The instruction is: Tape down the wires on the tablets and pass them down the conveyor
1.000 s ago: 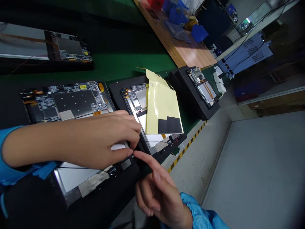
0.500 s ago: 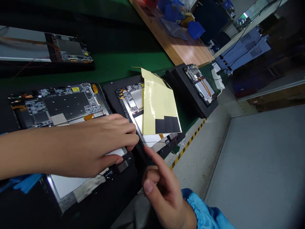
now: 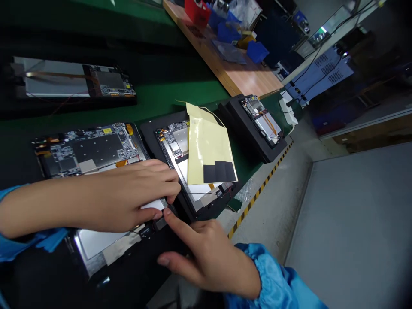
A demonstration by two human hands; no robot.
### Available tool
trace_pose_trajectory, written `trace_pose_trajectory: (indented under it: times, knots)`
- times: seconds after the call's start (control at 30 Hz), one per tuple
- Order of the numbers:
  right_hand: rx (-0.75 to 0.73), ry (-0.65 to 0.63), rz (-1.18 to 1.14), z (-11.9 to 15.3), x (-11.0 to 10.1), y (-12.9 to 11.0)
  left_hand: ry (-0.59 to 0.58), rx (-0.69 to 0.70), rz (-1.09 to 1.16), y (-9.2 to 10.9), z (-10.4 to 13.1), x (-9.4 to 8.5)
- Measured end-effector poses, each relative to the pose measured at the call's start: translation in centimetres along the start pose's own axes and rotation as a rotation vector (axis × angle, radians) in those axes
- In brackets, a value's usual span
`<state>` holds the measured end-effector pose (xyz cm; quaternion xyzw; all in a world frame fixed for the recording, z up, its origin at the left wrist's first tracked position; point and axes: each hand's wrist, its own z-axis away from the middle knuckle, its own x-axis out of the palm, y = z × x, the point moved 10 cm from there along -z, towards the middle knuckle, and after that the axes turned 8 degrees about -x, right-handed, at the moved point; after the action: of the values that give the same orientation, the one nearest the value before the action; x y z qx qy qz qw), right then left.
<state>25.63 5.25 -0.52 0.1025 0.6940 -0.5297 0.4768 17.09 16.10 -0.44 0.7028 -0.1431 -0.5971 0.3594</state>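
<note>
An opened tablet (image 3: 98,148) with bare circuit boards and a white battery lies on black foam at the left. My left hand (image 3: 141,193) rests across it, fingers curled and thumb bent in at its lower right edge. Whatever those fingertips grip is hidden. My right hand (image 3: 206,253) reaches in from the lower right. Its index finger is stretched out and presses at the same edge, beside the left thumb; the right thumb stands apart. Just right of my left hand is a second opened tablet (image 3: 174,139), partly covered by a yellow sheet (image 3: 209,146) with black pieces stuck on it.
Another opened tablet (image 3: 61,79) lies at the upper left, and one more (image 3: 262,118) sits on stacked black foam (image 3: 238,124) to the right. Blue bins (image 3: 257,51) and a red bin (image 3: 197,13) stand on a wooden table (image 3: 254,79). Striped tape (image 3: 257,197) marks the floor.
My right hand has moved left, and its index fingertip now meets the tablet's edge by my left thumb. My left hand keeps its place on the tablet. The view has shifted slightly.
</note>
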Motion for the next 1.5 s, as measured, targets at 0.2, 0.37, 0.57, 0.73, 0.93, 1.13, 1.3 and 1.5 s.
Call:
trace_pose_trajectory:
  times: [0.2, 0.37, 0.57, 0.73, 0.93, 1.13, 1.3, 1.5]
  knots:
    - [-0.009, 0.052, -0.137, -0.6, -0.4, 1.0, 0.192, 0.095, -0.362, 2.9, 3.6, 1.7]
    - [-0.122, 0.399, -0.219, 1.7, -4.3, 1.7, 0.382, -0.095, -0.483, 2.0, 8.0, 4.4]
    - [-0.040, 0.398, 0.110, 0.3, -10.3, 7.5, 0.325, -0.242, -0.464, 2.8, 7.4, 2.0]
    - [-0.149, 0.171, 0.110, -4.2, -10.6, 10.0, 0.377, -0.201, -0.478, 4.4, 3.3, 0.0]
    - [-0.162, 0.122, 0.129, -4.5, -10.1, 10.2, 0.347, -0.143, -0.561, 3.0, -2.2, 3.1]
    - [-0.156, 0.121, 0.103, -4.3, -10.2, 10.2, 0.322, -0.122, -0.470, 2.7, -2.1, 2.9]
    - [-0.170, 0.127, 0.086, -4.0, -10.3, 9.8, 0.321, -0.118, -0.468, 3.0, -2.2, 2.3]
    - [-0.186, 0.140, 0.071, -3.4, -10.6, 9.5, 0.320, -0.121, -0.493, 3.0, -2.4, 2.7]
